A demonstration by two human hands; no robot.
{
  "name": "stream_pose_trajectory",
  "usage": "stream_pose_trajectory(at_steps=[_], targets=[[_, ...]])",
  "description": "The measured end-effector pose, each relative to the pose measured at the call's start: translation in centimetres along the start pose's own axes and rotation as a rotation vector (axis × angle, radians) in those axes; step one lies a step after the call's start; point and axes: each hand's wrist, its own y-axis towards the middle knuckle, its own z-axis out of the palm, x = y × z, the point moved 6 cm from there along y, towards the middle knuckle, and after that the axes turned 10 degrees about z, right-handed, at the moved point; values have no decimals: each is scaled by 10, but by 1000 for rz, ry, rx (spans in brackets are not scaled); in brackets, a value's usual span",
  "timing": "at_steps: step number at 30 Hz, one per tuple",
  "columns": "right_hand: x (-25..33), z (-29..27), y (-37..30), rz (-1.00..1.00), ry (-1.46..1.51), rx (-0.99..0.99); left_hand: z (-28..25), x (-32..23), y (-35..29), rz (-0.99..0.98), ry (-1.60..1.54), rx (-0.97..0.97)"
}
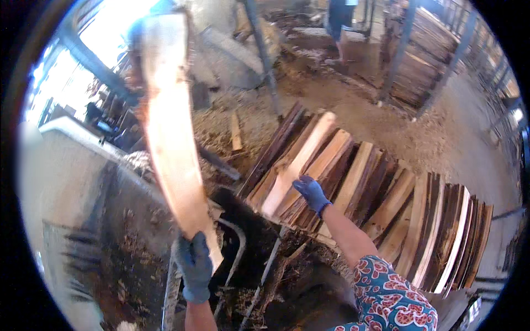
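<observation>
Both of my hands wear blue-grey gloves. My left hand (pixel 194 267) is closed round the lower end of a long wooden slab (pixel 172 127). This slab stands up in front of me, pale on its face with rough bark along the edge, and its top is blurred. Over the row of stacked wood, my right hand (pixel 312 194) has its fingers closed at the edge of a pale wooden slab (pixel 301 160). That slab lies at the left end of the row, and the undersides of my fingers are hidden. More slabs (pixel 353 179), some brown with bark, lean side by side to the right.
Below my hands are metal bars (pixel 270 265) and dark machinery. At left stands a pale metal housing (pixel 61 165). Sawdust covers the ground (pixel 353 94), with a loose wood piece (pixel 236 131) on it. Steel posts (pixel 262 55) and a person (pixel 338 27) are farther back, beside another wood stack (pixel 419 66).
</observation>
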Motion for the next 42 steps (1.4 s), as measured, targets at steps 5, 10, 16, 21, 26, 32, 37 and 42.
stream_pose_trajectory(at_steps=[5, 10, 16, 21, 26, 32, 37, 42], targets=[[-28, 73, -90, 327, 124, 582, -143, -45, -74, 25, 328, -435], [-15, 83, -219, 440, -45, 1076, -251, -44, -161, -128, 141, -622], [34, 132, -325, 529, -116, 1385, -446, -45, -227, -28, 423, -914], [111, 161, -358, 454, -68, 1465, -582, -39, -190, -479, 1428, -677], [172, 195, -403, 387, -22, 1477, -538, 50, -151, -129, 850, -364], [231, 239, -465, 360, 133, 1697, -517, 92, -184, -416, 643, -325], [272, 265, -496, 463, 261, 1694, -521, 85, -231, -458, 378, -538], [309, 288, -485, 619, 584, 1586, -517, 50, -269, -319, 160, -591]])
